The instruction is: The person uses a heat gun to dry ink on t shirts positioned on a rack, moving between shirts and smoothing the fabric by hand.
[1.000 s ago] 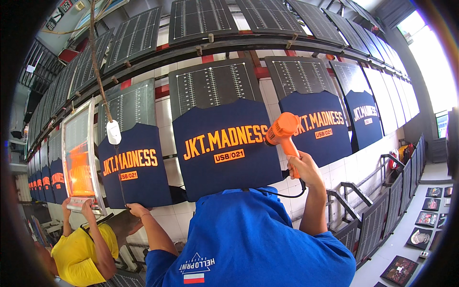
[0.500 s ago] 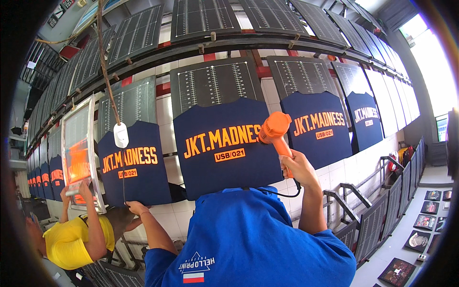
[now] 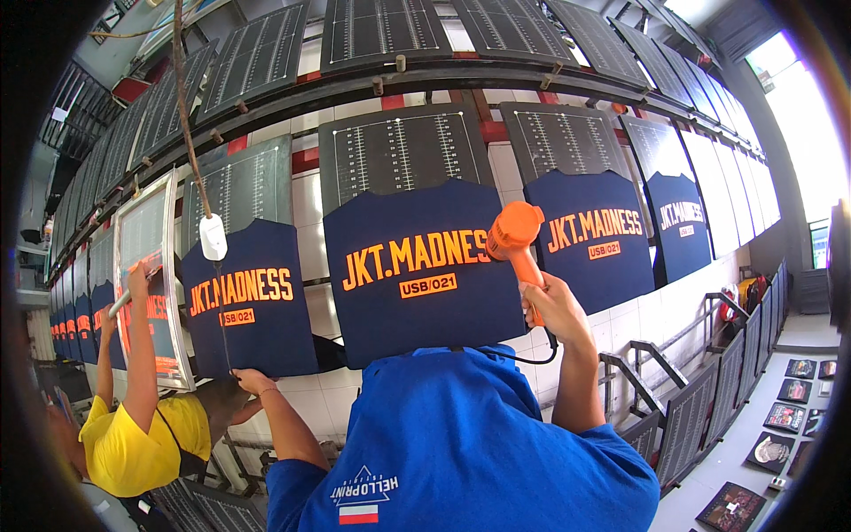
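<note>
In my right hand (image 3: 558, 310) is the handle of an orange heat gun (image 3: 519, 232), its nozzle over the right end of the orange print on a navy T-shirt (image 3: 417, 324). A black cord trails from the handle's lower end. My left hand (image 3: 257, 382) is closed at the lower edge of another navy T-shirt (image 3: 266, 341) with the same print. Its fingertips pinch a thin dark cord (image 3: 227, 341) that runs down from a hanging white power socket (image 3: 212, 238). Both shirts lie on dark printing boards (image 3: 403, 155) marked with white scales.
At the left a co-worker in yellow (image 3: 146, 443) works a squeegee (image 3: 121, 301) on a framed screen (image 3: 177, 377). More printed shirts (image 3: 589, 275) lie on boards along the row. Metal racks (image 3: 683, 417) stand at the lower right. A brown cable (image 3: 188, 106) hangs from above.
The co-worker's hands and squeegee have moved up the screen. The white socket has swung slightly left. My heat gun has shifted a little up and right; both my hands keep their grip.
</note>
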`<state>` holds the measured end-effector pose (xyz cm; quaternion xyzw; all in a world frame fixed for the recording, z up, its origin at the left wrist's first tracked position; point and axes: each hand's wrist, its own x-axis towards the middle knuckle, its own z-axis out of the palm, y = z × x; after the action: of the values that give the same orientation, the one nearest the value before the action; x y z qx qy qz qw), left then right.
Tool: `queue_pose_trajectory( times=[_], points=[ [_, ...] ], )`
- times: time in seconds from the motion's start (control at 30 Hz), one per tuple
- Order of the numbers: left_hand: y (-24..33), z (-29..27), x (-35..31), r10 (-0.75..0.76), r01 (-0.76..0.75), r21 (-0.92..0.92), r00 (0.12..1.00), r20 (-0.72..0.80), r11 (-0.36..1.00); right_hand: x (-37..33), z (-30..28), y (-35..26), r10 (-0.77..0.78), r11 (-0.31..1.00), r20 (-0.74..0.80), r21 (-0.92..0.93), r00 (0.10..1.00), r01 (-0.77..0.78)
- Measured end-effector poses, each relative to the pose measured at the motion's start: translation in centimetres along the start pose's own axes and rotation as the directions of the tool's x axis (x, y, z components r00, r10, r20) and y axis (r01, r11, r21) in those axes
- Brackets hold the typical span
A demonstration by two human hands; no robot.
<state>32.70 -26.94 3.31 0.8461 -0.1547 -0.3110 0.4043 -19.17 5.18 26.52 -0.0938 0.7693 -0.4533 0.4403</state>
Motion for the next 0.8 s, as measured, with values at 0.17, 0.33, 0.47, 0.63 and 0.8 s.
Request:
queue_pose_trajectory(
  times=[0.17,0.33,0.47,0.63,0.8],
  points=[
    [-1.1,0.1,2.5,0.002,-0.001,0.022,0.999,-0.037,1.0,1.3,0.4,-0.4,-0.009,0.998,0.011,0.063,1.0,0.009],
    [-2.0,0.3,3.9,0.014,-0.013,0.029,0.999,-0.03,0.999,2.1,0.3,-1.0,-0.012,0.996,0.044,0.086,0.999,0.008],
    [-1.9,0.2,4.0,0.034,-0.033,0.017,0.999,-0.011,0.999,2.7,0.6,-1.3,-0.023,0.998,0.017,0.064,1.0,0.022],
    [-1.3,0.3,2.4,-0.013,0.014,0.025,1.0,-0.017,1.0,3.9,0.7,-1.4,-0.05,0.997,0.017,0.066,0.999,0.048],
    [-1.6,0.1,3.3,0.048,-0.047,0.057,0.999,-0.025,0.997,4.2,0.8,-1.9,-0.042,0.997,0.006,0.059,0.999,0.041]
  ],
)
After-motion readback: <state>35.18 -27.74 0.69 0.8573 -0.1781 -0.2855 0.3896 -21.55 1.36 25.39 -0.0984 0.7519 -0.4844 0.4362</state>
